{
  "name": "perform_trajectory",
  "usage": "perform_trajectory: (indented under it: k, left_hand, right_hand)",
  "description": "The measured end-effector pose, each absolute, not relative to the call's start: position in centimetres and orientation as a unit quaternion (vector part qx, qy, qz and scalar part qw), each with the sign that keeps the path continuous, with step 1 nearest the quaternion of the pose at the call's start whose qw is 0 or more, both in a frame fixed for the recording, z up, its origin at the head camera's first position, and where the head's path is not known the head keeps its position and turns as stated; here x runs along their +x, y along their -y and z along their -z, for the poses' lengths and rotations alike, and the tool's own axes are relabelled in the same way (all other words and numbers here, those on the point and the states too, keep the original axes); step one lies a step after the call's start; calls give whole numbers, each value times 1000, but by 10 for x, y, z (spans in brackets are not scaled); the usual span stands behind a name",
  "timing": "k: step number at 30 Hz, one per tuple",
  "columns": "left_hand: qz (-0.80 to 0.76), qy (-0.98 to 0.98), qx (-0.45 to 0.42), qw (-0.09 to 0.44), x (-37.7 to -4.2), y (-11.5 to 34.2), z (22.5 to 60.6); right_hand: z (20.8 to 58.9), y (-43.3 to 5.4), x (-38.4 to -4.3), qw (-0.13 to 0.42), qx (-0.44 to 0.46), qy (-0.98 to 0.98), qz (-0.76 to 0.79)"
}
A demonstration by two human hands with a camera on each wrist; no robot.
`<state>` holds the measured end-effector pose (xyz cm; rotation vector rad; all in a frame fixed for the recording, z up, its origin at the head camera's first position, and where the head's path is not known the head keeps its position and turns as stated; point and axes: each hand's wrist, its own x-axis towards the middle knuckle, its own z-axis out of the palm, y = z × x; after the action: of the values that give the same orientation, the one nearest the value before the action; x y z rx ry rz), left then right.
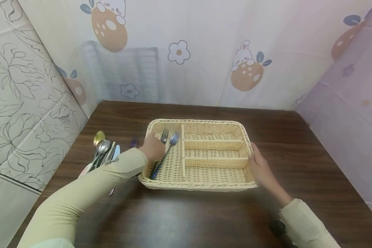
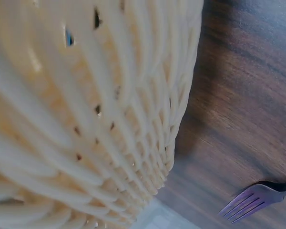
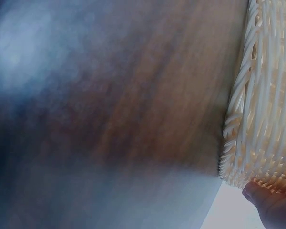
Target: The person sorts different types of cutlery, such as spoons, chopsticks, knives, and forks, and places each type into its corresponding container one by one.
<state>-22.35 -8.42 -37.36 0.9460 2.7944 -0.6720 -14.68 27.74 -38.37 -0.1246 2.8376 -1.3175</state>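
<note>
Past the near stretch of desk [image 1: 161, 220], the wicker basket [image 1: 217, 186] sits mid-scene, the left hand [image 1: 154, 148] closed over its left rim and the right hand [image 1: 260, 167] curled round its right end. Two forks [image 1: 165, 156] lie in its left compartment; a purple fork [image 2: 250, 200] and some spoons [image 1: 103, 146] lie left of it, and a patterned curtain [image 1: 204, 27] hangs at the far side.

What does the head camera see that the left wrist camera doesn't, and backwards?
Only the head view shows a gold spoon, a silver spoon, the right hand, bunny pictures and dividers inside the basket. Only the left wrist view shows a close-up of the basket's side wall, with little gaps in its weave. Both show the basket, a purple fork and the wooden table.
</note>
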Motion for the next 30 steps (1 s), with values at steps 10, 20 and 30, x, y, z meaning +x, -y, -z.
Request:
perform_trajectory:
  k: [10,20,30]
  left_hand:
    - [107,-944,311,-37,-214,100,353]
    - [40,-975,212,-55,-195,164,333]
    - [103,-976,191,-10,-178,189,379]
  right_hand:
    - [386,-278,-147,21,-29,-903,428]
    - [382,-282,-147,18,-25,-903,428]
    - [380,-279,-148,25,-31,-905,424]
